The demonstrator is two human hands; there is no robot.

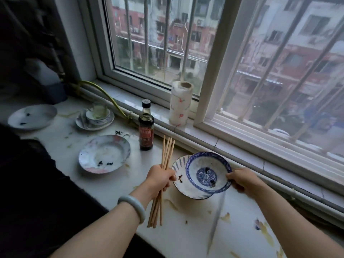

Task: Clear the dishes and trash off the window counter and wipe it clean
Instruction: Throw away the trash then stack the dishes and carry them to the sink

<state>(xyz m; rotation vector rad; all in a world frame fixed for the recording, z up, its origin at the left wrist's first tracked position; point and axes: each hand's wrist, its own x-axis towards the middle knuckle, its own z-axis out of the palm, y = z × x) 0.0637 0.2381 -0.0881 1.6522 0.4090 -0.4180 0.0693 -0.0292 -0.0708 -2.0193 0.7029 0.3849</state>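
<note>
My left hand grips a bundle of several wooden chopsticks, held upright over the white counter. My right hand pinches the right rim of a small blue-patterned bowl, tilted and resting inside a larger white bowl with blue dashes. Both bowls carry dark food scraps. Further left lie a dirty plate, a cup on stacked saucers and a white plate. Yellowish stains and crumbs mark the counter.
A dark sauce bottle stands behind the chopsticks. A paper towel roll sits on the window sill. A green hose runs along the sill at the left. The barred window borders the counter's far side.
</note>
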